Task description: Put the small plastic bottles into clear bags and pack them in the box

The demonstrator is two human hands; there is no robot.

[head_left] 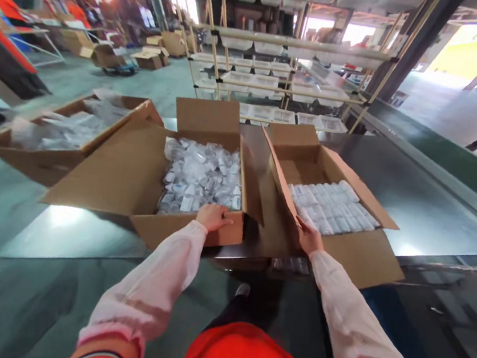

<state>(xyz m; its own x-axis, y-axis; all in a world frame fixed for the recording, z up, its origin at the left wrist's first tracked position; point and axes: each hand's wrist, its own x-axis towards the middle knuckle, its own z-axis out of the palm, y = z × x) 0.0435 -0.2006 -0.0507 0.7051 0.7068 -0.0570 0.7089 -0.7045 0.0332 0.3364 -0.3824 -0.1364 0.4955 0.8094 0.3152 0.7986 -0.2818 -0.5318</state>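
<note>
Two opened cardboard boxes stand side by side on a dark metal table. The middle box (202,120) holds a loose heap of small clear-wrapped pieces (205,169), some with white labels. My left hand (212,217) is closed over this box's front edge, close to its right front corner. In the right box (343,171), white wrapped cylindrical packs (332,207) lie in neat rows at the front, with bare cardboard showing behind them. My right hand (309,236) grips the left front corner of that box, its fingers partly hidden by the cardboard.
On the left is another open box (114,136) of clear-wrapped pieces. Behind the table (426,194) rises a pipe rack (343,52) with white trays. A green conveyor belt (440,144) runs along the right. Farther off are cartons (149,58) and people in orange.
</note>
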